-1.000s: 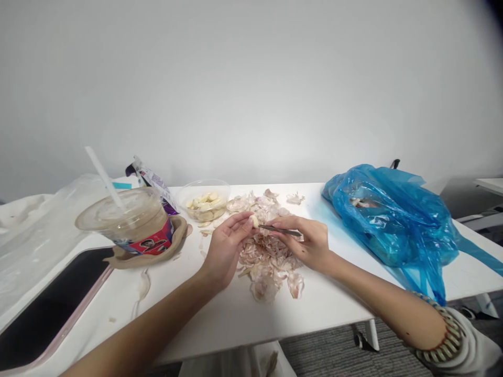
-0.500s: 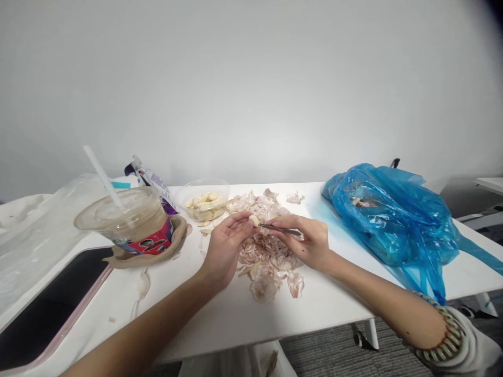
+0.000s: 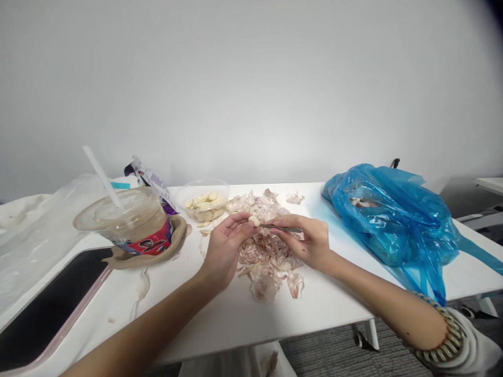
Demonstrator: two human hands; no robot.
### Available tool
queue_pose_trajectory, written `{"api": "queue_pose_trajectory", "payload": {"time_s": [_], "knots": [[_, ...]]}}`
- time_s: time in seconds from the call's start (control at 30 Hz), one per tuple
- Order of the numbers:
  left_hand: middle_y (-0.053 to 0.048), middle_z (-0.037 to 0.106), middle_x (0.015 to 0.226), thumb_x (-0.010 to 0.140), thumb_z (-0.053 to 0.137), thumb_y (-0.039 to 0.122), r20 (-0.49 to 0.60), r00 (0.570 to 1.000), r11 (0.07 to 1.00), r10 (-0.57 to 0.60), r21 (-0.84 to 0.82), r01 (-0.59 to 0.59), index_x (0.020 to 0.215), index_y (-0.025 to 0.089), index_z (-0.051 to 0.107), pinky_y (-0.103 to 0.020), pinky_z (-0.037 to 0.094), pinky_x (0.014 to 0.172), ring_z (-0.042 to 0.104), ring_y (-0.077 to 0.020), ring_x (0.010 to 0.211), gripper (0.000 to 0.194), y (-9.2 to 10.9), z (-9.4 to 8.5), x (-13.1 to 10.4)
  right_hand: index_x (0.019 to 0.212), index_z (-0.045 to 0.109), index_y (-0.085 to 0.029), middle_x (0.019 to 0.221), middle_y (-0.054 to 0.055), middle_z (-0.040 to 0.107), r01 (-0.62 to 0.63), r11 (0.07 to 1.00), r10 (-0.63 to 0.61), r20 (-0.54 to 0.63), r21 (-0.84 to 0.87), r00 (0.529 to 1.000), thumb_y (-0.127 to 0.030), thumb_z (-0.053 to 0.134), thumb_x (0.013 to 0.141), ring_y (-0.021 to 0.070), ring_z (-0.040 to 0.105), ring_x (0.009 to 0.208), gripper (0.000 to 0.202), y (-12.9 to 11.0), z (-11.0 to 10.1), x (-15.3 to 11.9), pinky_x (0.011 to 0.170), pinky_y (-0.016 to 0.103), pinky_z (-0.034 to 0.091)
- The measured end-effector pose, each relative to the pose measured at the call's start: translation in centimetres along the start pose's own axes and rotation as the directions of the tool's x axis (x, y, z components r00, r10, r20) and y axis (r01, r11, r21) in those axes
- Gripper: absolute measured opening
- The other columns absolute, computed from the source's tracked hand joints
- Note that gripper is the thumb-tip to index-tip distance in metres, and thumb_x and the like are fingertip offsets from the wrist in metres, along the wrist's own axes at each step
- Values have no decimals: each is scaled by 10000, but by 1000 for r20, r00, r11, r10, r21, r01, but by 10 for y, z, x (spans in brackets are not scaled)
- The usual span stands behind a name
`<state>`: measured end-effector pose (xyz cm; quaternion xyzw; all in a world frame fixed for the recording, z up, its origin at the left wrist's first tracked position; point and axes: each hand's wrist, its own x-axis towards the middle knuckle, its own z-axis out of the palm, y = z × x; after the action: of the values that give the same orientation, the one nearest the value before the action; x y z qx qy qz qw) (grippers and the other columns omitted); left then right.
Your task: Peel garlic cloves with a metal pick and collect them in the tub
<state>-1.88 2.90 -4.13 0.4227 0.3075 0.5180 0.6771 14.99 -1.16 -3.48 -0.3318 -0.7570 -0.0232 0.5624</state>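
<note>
Between the fingertips and thumb of my left hand point(image 3: 225, 250) is a pale, peeled garlic clove point(image 3: 254, 221). My right hand point(image 3: 308, 241) pinches a thin metal tool point(image 3: 283, 229), perhaps a small knife or tweezers; its exact kind is hard to make out. The tool's tip meets the right side of the clove. Under both hands spreads a heap of papery garlic skins point(image 3: 271, 254). Behind my left hand stands a clear plastic bowl point(image 3: 184, 195) holding several peeled cloves point(image 3: 204, 201), with a few pale pieces beside it.
To the left are a large drink cup point(image 3: 121, 225) with a straw, in a cardboard holder, a phone point(image 3: 51, 309), a purple-white packet point(image 3: 155, 186) and a clear plastic bag point(image 3: 35, 241). A blue plastic bag point(image 3: 393, 220) lies on the right of the white table point(image 3: 220, 324).
Both hands hold nearly the same place and grip. The metal tool has tilted slightly against the clove; everything else stays where it was.
</note>
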Motion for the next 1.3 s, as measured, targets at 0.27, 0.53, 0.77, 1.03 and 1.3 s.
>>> {"api": "queue_pose_trajectory", "payload": {"time_s": [0.27,0.53,0.77,1.03,1.3], "knots": [[4,684,749,647,758,171,-14,1000,1000,-15,-22,15,860,157,638,-219,499,771,658,-106,732,244,-1,-1,-1,924,629,-186,854,36,738,-18,999,19,2,-41,1000,-139,626,800,149,703,771,133,2,0,-2,647,244,574],[5,690,750,651,756,168,6,1000,1000,-18,-21,18,870,162,639,-210,503,761,666,-105,725,248,-1,0,-1,909,639,-195,817,16,743,-49,997,47,-38,-54,998,-166,636,796,144,705,703,117,0,-1,-1,580,233,570],[6,688,760,668,747,158,22,1000,1000,-16,-19,17,869,158,636,-204,506,759,671,-104,724,230,-1,0,-2,885,643,-179,772,18,737,-44,997,40,-62,-70,997,-146,654,780,132,693,664,111,-1,0,-1,555,216,551],[-7,699,771,667,747,164,9,1000,999,-15,-32,16,871,155,637,-211,508,765,668,-110,732,233,-1,0,-1,894,643,-188,781,25,735,-44,998,39,-85,-55,996,-142,632,792,149,699,685,113,0,1,0,581,244,574],[-4,694,751,650,757,170,-1,1000,999,-10,-37,10,858,153,648,-229,509,786,664,-116,739,236,-1,1,-1,947,631,-199,855,26,741,32,999,-33,-60,-23,998,-119,632,786,144,704,740,181,1,1,0,626,243,587]]}}
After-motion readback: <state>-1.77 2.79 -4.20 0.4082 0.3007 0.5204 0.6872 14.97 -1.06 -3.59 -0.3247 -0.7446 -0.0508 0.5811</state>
